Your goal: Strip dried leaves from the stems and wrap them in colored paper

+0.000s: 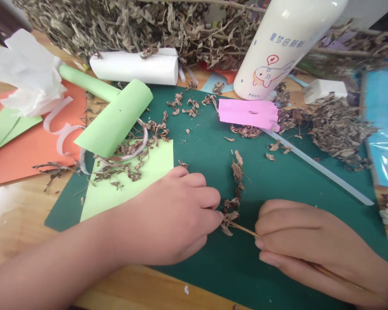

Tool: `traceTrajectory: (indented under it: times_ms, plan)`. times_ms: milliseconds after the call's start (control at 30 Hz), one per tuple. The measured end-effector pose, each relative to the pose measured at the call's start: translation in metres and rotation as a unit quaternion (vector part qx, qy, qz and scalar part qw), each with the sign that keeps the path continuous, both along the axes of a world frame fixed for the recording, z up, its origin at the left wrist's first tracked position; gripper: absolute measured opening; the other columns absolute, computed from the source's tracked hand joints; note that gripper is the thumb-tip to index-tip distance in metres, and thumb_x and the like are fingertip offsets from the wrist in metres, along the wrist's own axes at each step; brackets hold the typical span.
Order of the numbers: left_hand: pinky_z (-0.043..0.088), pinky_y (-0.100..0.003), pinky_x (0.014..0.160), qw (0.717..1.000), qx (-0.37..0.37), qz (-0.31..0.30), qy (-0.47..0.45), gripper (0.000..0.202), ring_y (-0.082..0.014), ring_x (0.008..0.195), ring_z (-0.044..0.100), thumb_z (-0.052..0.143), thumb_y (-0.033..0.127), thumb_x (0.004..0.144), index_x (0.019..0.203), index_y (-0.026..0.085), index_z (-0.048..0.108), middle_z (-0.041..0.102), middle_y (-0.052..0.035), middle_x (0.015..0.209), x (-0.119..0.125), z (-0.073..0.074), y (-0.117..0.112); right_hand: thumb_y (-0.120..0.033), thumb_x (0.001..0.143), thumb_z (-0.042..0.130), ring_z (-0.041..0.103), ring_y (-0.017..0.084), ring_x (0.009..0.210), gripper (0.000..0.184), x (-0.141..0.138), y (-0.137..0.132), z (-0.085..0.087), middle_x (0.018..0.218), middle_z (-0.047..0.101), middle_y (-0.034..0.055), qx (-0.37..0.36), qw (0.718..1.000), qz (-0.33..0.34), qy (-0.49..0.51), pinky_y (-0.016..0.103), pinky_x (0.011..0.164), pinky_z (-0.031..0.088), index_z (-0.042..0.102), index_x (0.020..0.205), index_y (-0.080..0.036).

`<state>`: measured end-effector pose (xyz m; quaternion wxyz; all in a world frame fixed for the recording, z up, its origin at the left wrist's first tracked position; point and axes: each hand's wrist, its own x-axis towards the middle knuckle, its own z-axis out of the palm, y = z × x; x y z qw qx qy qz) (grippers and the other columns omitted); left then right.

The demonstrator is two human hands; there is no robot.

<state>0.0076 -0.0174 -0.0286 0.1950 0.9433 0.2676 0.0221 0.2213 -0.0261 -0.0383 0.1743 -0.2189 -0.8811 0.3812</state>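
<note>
My left hand (pixel 177 215) rests on the dark green cutting mat (pixel 293 181), its fingertips pinched on the dried leaves at the base of a thin dried sprig (pixel 234 202). My right hand (pixel 306 243) is curled round the bare lower stem (pixel 243 229) of the same sprig, which runs under the fingers toward the lower right. The leafy part of the sprig lies on the mat between the two hands and points away from me.
A light green sheet (pixel 132 181) with leaf crumbs lies left of the hands, beside a rolled green paper (pixel 116 118). Behind are a white roll (pixel 135 66), a pink paper (pixel 248 113), a white bottle (pixel 277 47), a glue stick (pixel 323 170) and piles of dried leaves (pixel 336 125).
</note>
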Motion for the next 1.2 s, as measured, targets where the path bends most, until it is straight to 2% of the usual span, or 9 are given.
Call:
traceTrajectory:
  times_ms: [200,600,1200]
  plan:
    - [0.029,-0.030,0.069,1.000,0.005,0.000,0.006,0.015,-0.0135,0.067,0.042,0.042,0.023,0.074,0.074,0.020,0.057,0.049,-0.0020,0.067,0.001,0.002,0.000,-0.013,0.077,0.042,0.049,0.011,0.059,0.015,0.000,0.001,0.001,0.060,0.054,0.0020,0.003,1.000,-0.001,0.008,0.025,0.056,0.041,0.054,0.070,-0.018]
    - [0.029,-0.030,0.069,1.000,-0.003,-0.001,0.011,0.015,-0.0143,0.068,0.041,0.042,0.024,0.074,0.075,0.020,0.057,0.050,-0.0026,0.068,0.000,0.001,-0.001,-0.009,0.075,0.044,0.046,0.010,0.056,0.013,-0.001,0.001,0.002,0.057,0.051,0.0008,-0.017,1.000,0.000,-0.022,0.023,0.052,0.038,0.054,0.072,-0.016]
    - [0.031,-0.030,0.071,1.000,-0.003,0.004,-0.024,0.016,-0.0146,0.070,0.042,0.043,0.025,0.074,0.080,0.023,0.057,0.050,-0.0026,0.069,-0.003,-0.001,0.003,-0.014,0.078,0.039,0.046,0.009,0.054,0.023,-0.011,-0.005,0.008,0.053,0.050,-0.0005,-0.045,0.991,-0.068,-0.111,0.020,0.048,0.036,0.051,0.058,-0.017]
